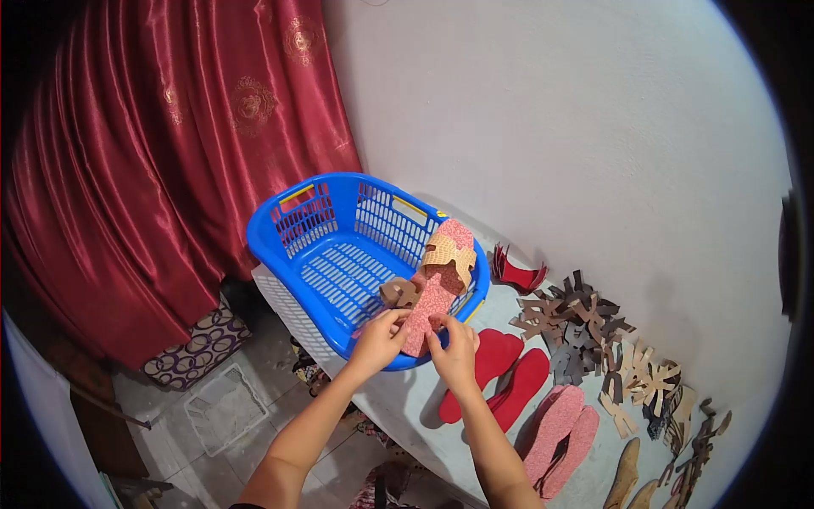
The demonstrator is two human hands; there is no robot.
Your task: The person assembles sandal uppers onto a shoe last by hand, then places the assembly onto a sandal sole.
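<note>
A pink speckled sandal (431,305) with a woven tan strap (452,252) is held by its plain end between my two hands, over the right side of the blue laundry basket (288,254). My left hand (379,341) closes on its left edge. On the right edge, my right hand (455,352) grips with the thumb on top; the fingers underneath are partly hidden. Left of the sandal a brown strap (398,293) shows, with more pink material partly covered beneath it.
On the white table beside the basket lie red soles (519,390), pink soles (561,437) and tan soles (625,475). Red strap pieces (519,273), dark strap pieces (577,327) and cream strap pieces (644,373) lie along the wall. A red curtain (178,170) hangs at left.
</note>
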